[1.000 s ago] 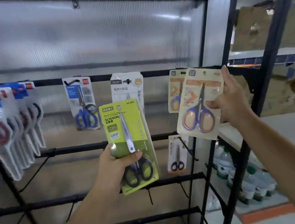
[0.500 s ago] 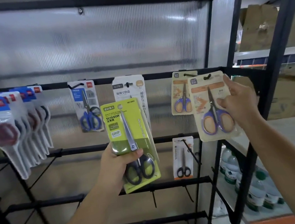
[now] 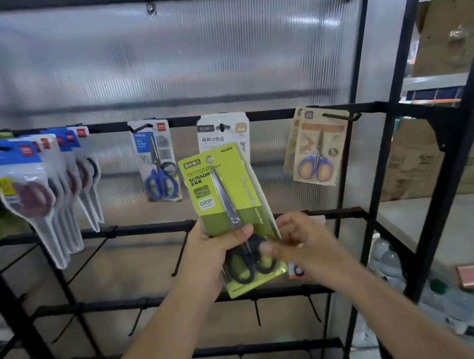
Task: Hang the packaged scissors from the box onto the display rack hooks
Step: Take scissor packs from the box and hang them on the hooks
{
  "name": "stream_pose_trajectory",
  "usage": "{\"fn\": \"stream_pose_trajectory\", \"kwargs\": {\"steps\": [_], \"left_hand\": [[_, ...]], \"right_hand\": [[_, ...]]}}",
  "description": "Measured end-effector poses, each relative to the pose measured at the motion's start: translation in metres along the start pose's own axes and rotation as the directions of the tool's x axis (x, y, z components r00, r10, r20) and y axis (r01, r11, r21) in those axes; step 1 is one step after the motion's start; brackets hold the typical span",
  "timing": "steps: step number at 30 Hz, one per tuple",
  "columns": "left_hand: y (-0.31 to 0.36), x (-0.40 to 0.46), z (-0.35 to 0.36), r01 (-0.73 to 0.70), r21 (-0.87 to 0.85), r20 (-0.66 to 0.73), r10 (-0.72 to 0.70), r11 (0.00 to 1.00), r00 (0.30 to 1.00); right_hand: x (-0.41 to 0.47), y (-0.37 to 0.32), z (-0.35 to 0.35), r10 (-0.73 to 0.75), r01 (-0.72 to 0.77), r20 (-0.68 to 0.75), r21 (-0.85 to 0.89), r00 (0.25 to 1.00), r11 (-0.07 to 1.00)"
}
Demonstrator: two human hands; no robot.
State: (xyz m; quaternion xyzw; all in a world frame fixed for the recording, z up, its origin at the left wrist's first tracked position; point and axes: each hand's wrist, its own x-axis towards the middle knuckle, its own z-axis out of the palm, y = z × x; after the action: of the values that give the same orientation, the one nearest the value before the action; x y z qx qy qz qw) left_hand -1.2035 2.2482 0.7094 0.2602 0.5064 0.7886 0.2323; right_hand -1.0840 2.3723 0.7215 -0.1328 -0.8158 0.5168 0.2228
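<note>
Green carded scissors pack [image 3: 227, 210], flat and glossy, clasped by left hand [image 3: 214, 250]; right hand [image 3: 298, 249] pinches its edge.

Left hand [image 3: 208, 248] grips a green scissors pack [image 3: 227, 210] upright before the black rack [image 3: 252, 116], thumb across its front. Right hand [image 3: 300, 246], blurred, touches the pack's lower right edge. A beige scissors card [image 3: 320, 146] hangs on the top bar's right-hand hook.

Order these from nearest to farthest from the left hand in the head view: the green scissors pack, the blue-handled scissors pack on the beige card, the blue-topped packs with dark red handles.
1. Green scissors pack: held in the left hand.
2. Blue-handled scissors pack on the beige card: hanging upper right.
3. Blue-topped packs with dark red handles: hanging far left.
</note>
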Motion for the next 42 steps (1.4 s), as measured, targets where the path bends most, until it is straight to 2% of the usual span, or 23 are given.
{"fn": "stream_pose_trajectory", "kwargs": {"steps": [1,5,10,12,15,19,23,29,33,37,42], "left_hand": [[0.001,-0.001,0.0,-0.001,-0.01,-0.004,0.001,1.0,1.0],[0.01,-0.008,-0.007,0.014,-0.05,0.027,-0.012,0.999,1.0],[0.028,-0.02,-0.05,0.072,-0.098,0.182,-0.053,0.993,0.982],[0.032,-0.024,-0.068,0.033,-0.067,0.138,-0.023,0.997,0.99],[0.041,-0.033,-0.096,-0.047,-0.038,-0.004,0.047,0.998,0.999],[0.061,-0.054,-0.142,-0.139,0.07,-0.193,0.15,0.988,0.97],[0.087,-0.085,-0.2,-0.225,0.174,-0.384,0.276,0.959,0.881],[0.133,-0.122,-0.284,-0.323,0.213,-0.569,0.385,0.922,0.726],[0.161,-0.134,-0.336,-0.335,0.216,-0.609,0.395,0.917,0.688],[0.184,-0.134,-0.374,-0.357,0.223,-0.609,0.415,0.907,0.676],[0.199,-0.122,-0.416,-0.335,0.206,-0.588,0.39,0.919,0.709]], "right_hand": [[-0.004,0.004,0.011,-0.009,0.008,0.013,0.071,1.0,0.997],[-0.004,0.008,0.035,-0.035,0.058,-0.089,0.268,0.995,0.962],[0.004,0.005,0.057,-0.02,0.044,-0.072,0.344,0.997,0.938],[0.01,0.001,0.071,-0.032,0.045,-0.044,0.336,0.999,0.941],[0.018,-0.003,0.1,-0.003,-0.008,0.03,0.363,1.0,0.932],[0.033,-0.012,0.145,-0.013,-0.026,0.105,0.355,0.994,0.935],[0.046,-0.031,0.201,-0.057,-0.018,0.201,0.354,0.978,0.935],[0.061,-0.083,0.295,-0.166,0.055,0.351,0.305,0.922,0.951],[0.077,-0.127,0.349,-0.238,0.147,0.326,0.278,0.915,0.949],[0.099,-0.165,0.389,-0.237,0.182,0.215,0.248,0.947,0.952],[0.12,-0.185,0.417,-0.177,0.157,0.099,0.186,0.979,0.97]]}}
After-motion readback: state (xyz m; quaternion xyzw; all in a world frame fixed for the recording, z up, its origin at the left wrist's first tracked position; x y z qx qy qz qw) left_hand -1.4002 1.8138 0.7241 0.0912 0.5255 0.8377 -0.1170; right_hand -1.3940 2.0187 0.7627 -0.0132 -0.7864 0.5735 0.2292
